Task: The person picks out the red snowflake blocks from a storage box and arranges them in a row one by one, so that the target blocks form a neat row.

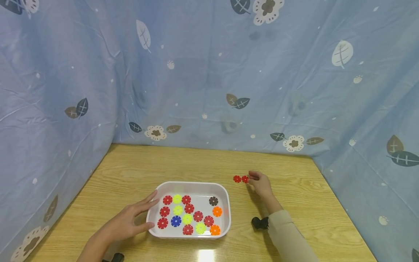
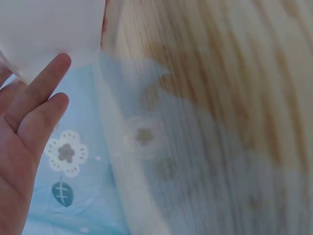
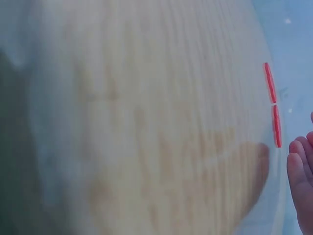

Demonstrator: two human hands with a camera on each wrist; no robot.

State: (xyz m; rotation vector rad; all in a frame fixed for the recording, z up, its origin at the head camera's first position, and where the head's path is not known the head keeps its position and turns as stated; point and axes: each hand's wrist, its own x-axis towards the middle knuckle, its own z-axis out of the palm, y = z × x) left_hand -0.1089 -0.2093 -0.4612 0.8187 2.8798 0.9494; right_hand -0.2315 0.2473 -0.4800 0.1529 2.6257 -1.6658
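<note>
My left hand [image 1: 127,220] touches the left side of a white plastic tray [image 1: 226,193], fingers and thumb spread along its rim. In the left wrist view its fingers lie extended against the tray's outer wall. Two red notched flower-shaped discs [image 1: 237,179] lie side by side on the table, right of the tray. My right hand [image 1: 261,185] is at the right-hand disc, its fingertips close to that disc's edge. From the right wrist, this hand [image 3: 303,171] shows fairly straight fingers, apart from the discs [image 3: 276,126]. Its far fingers are cut off there.
Inside the tray are several red and yellow discs, a blue disc [image 1: 175,221], a brown disc [image 1: 213,201] and two orange discs [image 1: 217,211]. Patterned blue cloth [image 1: 209,91] hangs around the back and sides of the wooden table [image 1: 183,160].
</note>
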